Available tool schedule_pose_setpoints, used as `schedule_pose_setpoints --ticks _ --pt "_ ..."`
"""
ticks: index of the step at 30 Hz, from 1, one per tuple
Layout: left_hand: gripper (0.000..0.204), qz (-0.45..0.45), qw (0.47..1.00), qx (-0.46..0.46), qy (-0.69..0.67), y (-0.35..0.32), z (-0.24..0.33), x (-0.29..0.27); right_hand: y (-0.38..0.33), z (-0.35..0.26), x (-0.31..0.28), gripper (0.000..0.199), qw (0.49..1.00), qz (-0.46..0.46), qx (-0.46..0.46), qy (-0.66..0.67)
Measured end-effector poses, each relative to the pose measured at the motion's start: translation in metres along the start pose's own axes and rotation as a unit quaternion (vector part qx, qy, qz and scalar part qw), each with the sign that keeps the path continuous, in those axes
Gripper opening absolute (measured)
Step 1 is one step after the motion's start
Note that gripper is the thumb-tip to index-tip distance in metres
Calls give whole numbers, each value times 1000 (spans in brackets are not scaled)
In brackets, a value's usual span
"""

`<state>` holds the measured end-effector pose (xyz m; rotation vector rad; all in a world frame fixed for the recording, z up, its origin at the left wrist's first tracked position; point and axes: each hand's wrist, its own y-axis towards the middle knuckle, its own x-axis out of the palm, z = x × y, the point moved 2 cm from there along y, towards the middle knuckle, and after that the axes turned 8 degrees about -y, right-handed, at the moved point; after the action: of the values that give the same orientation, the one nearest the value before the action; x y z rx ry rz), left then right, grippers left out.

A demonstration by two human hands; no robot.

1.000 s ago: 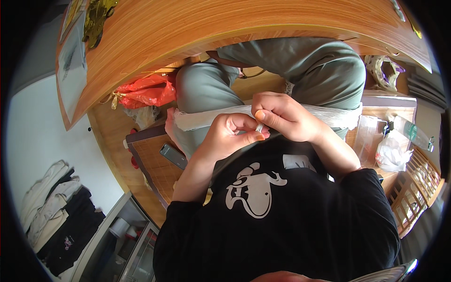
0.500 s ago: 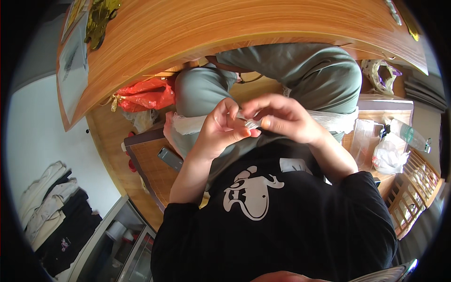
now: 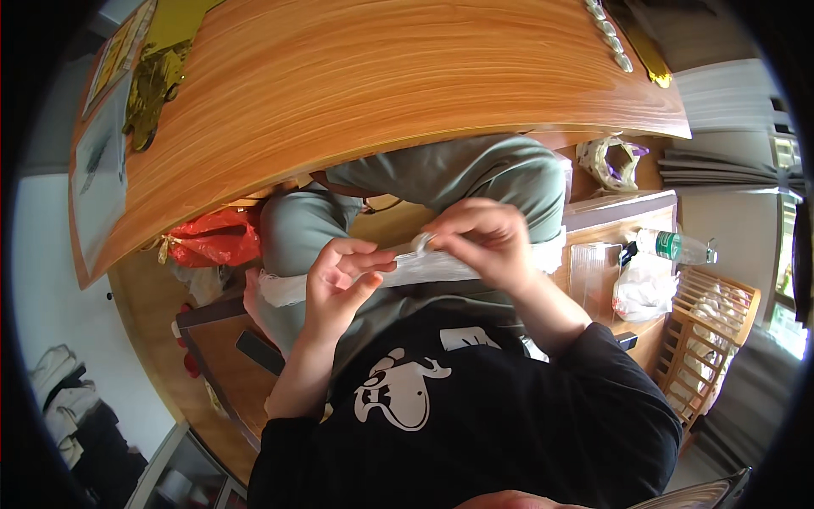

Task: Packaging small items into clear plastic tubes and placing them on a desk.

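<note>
Right hand (image 3: 483, 242) pinching small clear piece (image 3: 421, 243), left hand (image 3: 339, 280) half-open (touching nothing)

The small piece (image 3: 421, 243) pinched in the right hand (image 3: 483, 246) looks pale and slightly shiny, too blurred to tell its material. Just under the grip lies thin, translucent, crinkled plastic film (image 3: 424, 270). Beyond it, the tabletop (image 3: 381, 85) is smooth varnished wood with a soft sheen. The trousers (image 3: 441, 174) are matt cloth.
</note>
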<state>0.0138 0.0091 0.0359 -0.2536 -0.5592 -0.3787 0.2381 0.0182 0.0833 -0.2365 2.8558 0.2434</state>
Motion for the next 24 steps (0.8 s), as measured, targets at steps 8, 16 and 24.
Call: schedule_pose_setpoints --ticks 8,16,24 --pt "31 4 994 40 102 4 8 3 6 -22 -105 22 944 211 -128 -221" --pt "17 74 989 16 125 -6 2 -7 12 -13 -227 19 856 462 4 -232" --pt "27 78 992 60 74 -2 -2 -6 42 9 -269 19 840 411 84 -344"
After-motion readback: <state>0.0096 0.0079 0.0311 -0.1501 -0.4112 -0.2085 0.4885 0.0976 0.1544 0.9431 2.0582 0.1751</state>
